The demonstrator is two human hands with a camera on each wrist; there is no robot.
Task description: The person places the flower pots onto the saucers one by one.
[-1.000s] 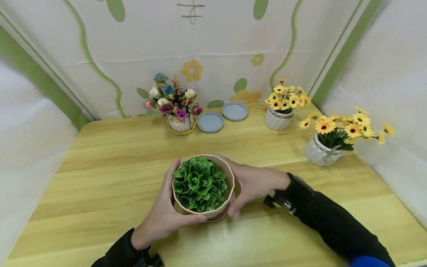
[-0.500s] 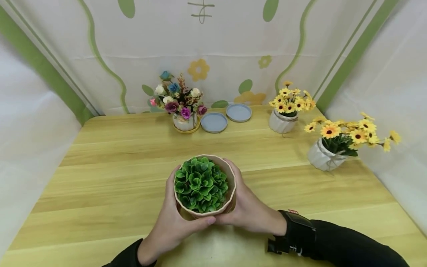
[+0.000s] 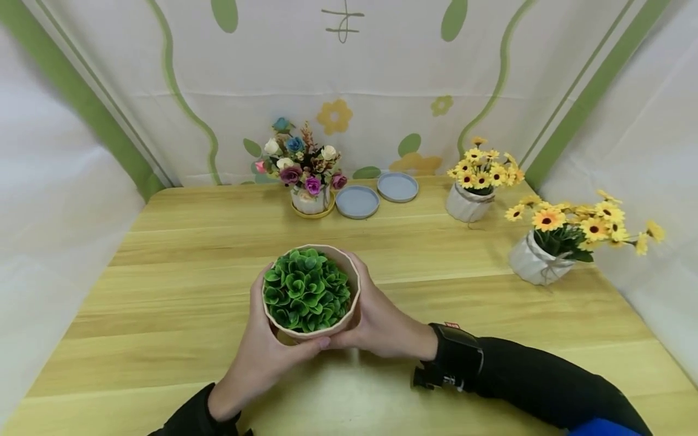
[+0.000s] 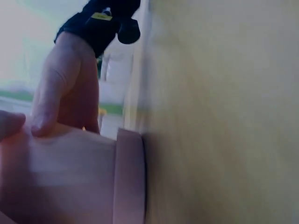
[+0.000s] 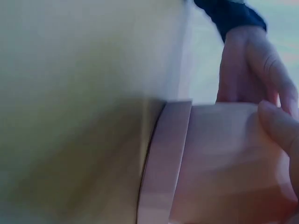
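A pale pink-beige flowerpot point(image 3: 353, 284) with a scalloped rim holds a bushy green artificial plant point(image 3: 306, 289), at the front middle of the table in the head view. My left hand point(image 3: 264, 348) grips its left side, thumb across the near wall. From the right, my right hand point(image 3: 384, 321) grips it too, and the two thumbs come close together at the front. Both wrist views show a matching saucer point(image 4: 129, 177) under the pot point(image 5: 224, 154). The saucer lies at or just over the tabletop; I cannot tell which. The far fingers are mostly hidden behind the pot.
At the back of the wooden table point(image 3: 180, 260) stands a pot of mixed roses point(image 3: 311, 200) on a yellow saucer. Two grey-blue saucers point(image 3: 357, 202) lie beside it. Two white pots of yellow daisies point(image 3: 470, 203) stand at the right. A printed curtain point(image 3: 262, 60) hangs behind.
My right hand has shifted round the pot, its thumb coming to the near side by the left thumb. Both hands have then moved the pot leftward. The head view has turned slightly left.
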